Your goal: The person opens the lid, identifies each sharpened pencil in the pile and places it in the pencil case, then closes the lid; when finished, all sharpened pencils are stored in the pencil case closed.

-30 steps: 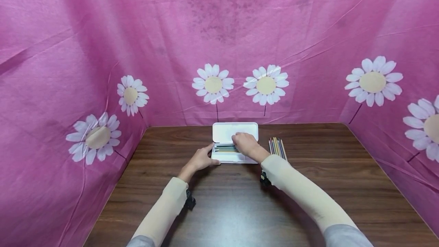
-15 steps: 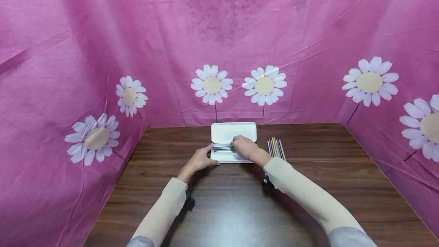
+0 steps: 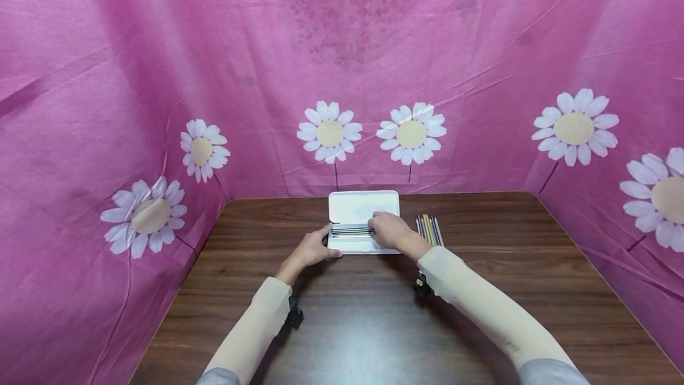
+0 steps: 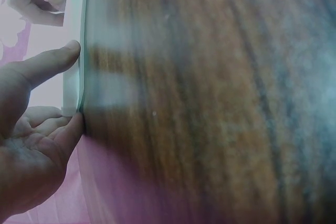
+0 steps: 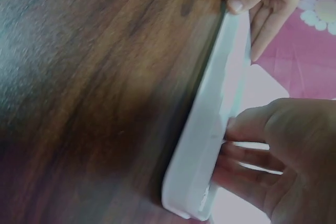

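Note:
A white pencil case [image 3: 359,246] lies open at the table's far middle, its lid [image 3: 363,205] tipped back. Several coloured pencils [image 3: 350,231] lie in its tray. My left hand [image 3: 312,249] rests against the case's left end, with thumb [image 4: 52,61] and fingers [image 4: 65,132] touching the rim [image 4: 72,85]. My right hand [image 3: 391,230] lies over the tray's right part. Its fingers [image 5: 247,156] reach across the front wall of the case [image 5: 202,156], and no pencil shows between them. The left hand [image 5: 265,3] shows at the case's far end.
A small row of loose coloured pencils [image 3: 429,229] lies on the dark wooden table [image 3: 352,325], just right of the case. Pink cloth with daisies [image 3: 329,133] walls the table at the back and both sides.
My right hand has slid a little to the right along the tray, uncovering more of the pencils. The left hand and the case have stayed put.

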`<state>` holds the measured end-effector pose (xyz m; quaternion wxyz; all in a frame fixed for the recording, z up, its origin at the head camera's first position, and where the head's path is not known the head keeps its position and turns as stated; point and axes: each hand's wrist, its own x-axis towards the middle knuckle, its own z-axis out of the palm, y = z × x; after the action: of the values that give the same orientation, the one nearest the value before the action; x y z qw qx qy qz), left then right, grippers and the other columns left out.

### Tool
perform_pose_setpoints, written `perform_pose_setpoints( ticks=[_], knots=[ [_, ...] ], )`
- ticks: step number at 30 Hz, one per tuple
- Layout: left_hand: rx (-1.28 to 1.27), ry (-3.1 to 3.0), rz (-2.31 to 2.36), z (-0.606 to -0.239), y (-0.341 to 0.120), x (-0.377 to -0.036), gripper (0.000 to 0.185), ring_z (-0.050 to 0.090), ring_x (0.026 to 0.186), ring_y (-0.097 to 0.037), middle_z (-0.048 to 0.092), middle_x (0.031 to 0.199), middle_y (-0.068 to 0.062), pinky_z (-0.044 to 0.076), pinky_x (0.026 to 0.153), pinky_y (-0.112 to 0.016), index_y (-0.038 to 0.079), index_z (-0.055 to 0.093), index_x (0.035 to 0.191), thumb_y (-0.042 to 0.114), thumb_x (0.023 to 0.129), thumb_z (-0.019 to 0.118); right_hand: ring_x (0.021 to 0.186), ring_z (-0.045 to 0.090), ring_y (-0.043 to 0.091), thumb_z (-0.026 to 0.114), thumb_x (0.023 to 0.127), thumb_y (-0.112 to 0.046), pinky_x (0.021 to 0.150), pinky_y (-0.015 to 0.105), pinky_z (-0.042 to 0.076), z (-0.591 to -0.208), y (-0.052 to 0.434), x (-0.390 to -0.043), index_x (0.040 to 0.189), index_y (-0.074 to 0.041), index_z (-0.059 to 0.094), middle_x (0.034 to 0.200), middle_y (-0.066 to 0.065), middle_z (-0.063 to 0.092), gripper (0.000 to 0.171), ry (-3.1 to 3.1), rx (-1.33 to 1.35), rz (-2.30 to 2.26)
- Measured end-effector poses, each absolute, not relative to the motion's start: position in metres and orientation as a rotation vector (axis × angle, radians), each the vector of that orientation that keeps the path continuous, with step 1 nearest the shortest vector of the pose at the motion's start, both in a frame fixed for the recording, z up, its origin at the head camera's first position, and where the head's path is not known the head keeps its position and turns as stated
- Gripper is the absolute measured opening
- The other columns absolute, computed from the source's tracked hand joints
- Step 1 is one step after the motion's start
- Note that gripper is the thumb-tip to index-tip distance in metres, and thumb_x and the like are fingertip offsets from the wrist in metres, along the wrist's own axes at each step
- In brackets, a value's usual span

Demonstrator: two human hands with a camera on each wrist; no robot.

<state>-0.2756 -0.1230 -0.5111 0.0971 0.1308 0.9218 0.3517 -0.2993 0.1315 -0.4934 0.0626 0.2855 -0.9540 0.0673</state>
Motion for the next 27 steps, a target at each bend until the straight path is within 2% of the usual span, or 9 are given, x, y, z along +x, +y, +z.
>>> perform_pose_setpoints(
  ticks=[4,9,12,16,19,27],
  knots=[
    [0.397,2.735,1.044,-0.51,-0.122,-0.276,0.096,0.047,0.151,-0.036,0.05,0.161,-0.023,0.039,0.125,-0.05,0.004,0.038,0.165,0.031,0.086,0.088,0.078,0.067,0.026,0.073,0.092,-0.007,0.075,0.045,0.06,-0.488,0.133,-0.296,0.084,-0.007,0.074,0.083,0.007,0.068,0.008,-2.897,0.842,0.208],
    [0.397,2.725,1.051,-0.511,-0.122,-0.275,0.095,0.049,0.15,-0.035,0.052,0.16,-0.023,0.04,0.125,-0.05,0.005,0.039,0.164,0.03,0.087,0.088,0.074,0.067,0.023,0.069,0.091,-0.005,0.066,0.044,0.06,-0.474,0.143,-0.294,0.08,-0.011,0.071,0.077,0.004,0.069,0.013,-2.891,0.819,0.28],
    [0.388,2.72,1.055,-0.512,-0.122,-0.275,0.095,0.048,0.151,-0.035,0.051,0.161,-0.022,0.04,0.125,-0.05,0.005,0.04,0.164,0.03,0.087,0.088,0.074,0.068,0.023,0.067,0.092,-0.005,0.065,0.045,0.06,-0.465,0.157,-0.294,0.087,-0.01,0.076,0.08,0.004,0.073,0.012,-2.89,0.757,0.351],
    [0.393,2.725,1.051,-0.513,-0.123,-0.274,0.094,0.048,0.15,-0.036,0.052,0.16,-0.023,0.04,0.125,-0.05,0.005,0.04,0.164,0.03,0.087,0.088,0.079,0.071,0.024,0.065,0.096,-0.011,0.071,0.049,0.061,-0.455,0.184,-0.293,0.102,-0.009,0.081,0.089,0.004,0.078,0.016,-2.901,0.669,0.401],
    [0.397,2.729,1.049,-0.514,-0.124,-0.273,0.095,0.049,0.15,-0.036,0.052,0.159,-0.023,0.04,0.125,-0.05,0.005,0.04,0.164,0.03,0.086,0.088,0.086,0.074,0.027,0.067,0.098,-0.016,0.078,0.053,0.061,-0.449,0.206,-0.287,0.107,-0.008,0.081,0.096,0.006,0.08,0.018,-2.914,0.608,0.425],
    [0.389,2.717,1.065,-0.513,-0.123,-0.274,0.096,0.047,0.152,-0.035,0.05,0.162,-0.022,0.039,0.126,-0.049,0.006,0.038,0.165,0.031,0.088,0.087,0.088,0.075,0.035,0.069,0.096,-0.02,0.077,0.06,0.059,-0.458,0.26,-0.263,0.104,-0.008,0.081,0.1,0.013,0.08,0.018,-2.974,0.411,0.442]
  ],
)
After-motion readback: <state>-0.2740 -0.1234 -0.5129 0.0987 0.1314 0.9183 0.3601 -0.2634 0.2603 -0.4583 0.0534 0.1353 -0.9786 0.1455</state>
